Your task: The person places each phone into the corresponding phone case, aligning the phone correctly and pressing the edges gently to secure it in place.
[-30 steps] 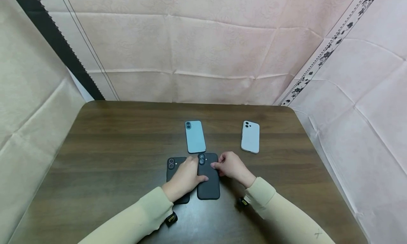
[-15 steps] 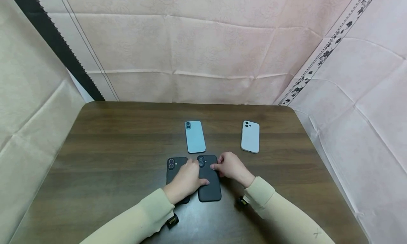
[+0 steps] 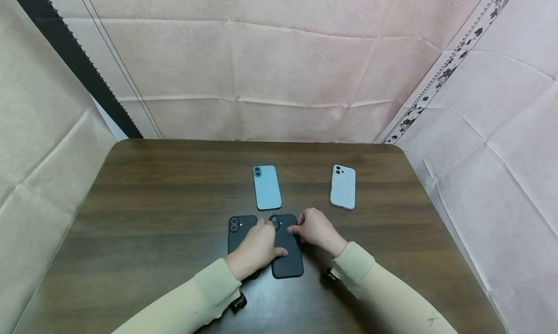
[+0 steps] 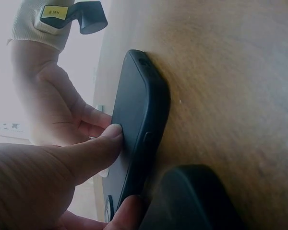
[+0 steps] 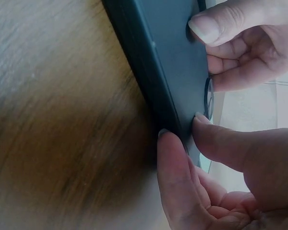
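Observation:
In the head view a black phone (image 3: 288,264) lies back up on the table, camera end away from me. My left hand (image 3: 257,244) grips it from the left, thumb on its back and a finger at its side edge. From the right, my right hand (image 3: 318,231) pinches the upper right edge, with the thumb on the back and the index finger against the side, as the right wrist view shows. Another dark phone (image 3: 239,235) lies just to the left, partly hidden under my left hand and wrist.
Beyond the hands lie a light blue phone (image 3: 267,188) and, further right, a white phone (image 3: 343,187). The brown wooden table (image 3: 152,218) ends at a pale cloth backdrop (image 3: 296,72).
The right black phone has slid slightly toward me. My left hand has shifted slightly down and right with it; the right hand has barely moved. The other phones stay in place.

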A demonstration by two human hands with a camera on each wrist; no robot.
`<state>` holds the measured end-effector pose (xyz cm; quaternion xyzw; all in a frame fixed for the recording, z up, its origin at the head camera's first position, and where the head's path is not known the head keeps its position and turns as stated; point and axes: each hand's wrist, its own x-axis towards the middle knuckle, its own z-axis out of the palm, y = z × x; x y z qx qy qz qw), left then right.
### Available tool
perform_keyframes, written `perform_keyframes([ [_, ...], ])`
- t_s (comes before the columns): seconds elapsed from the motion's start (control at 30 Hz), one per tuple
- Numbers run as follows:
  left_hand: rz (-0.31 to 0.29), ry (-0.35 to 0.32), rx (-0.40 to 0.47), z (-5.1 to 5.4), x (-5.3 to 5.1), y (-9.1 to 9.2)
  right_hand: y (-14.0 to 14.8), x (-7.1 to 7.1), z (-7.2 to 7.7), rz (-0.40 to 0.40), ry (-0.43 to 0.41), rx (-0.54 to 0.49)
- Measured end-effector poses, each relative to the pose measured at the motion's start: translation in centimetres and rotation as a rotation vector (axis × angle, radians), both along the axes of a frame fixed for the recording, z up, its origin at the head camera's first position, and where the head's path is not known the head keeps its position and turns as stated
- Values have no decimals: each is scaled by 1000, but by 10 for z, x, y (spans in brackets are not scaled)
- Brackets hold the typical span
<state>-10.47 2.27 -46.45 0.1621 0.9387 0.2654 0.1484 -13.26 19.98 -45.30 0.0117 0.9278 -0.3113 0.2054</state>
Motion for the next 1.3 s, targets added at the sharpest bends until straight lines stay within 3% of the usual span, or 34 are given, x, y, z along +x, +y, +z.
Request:
perform_keyframes([
  [0.63, -16, 6, 6, -1, -1, -3, -5, 0, 3, 19, 8, 60],
  [0.93, -38, -26, 35, 1, -6, -8, -3, -2, 2, 29, -4, 75],
  [1.03, -30, 7, 46, 5, -8, -11, 0, -3, 1, 21, 20, 66],
  [1.13, 2, 96, 59, 10, -13, -14, 4, -6, 1, -4, 96, 59],
  [1.3, 119, 218, 92, 15, -30, -21, 15, -15, 3, -62, 268, 66],
])
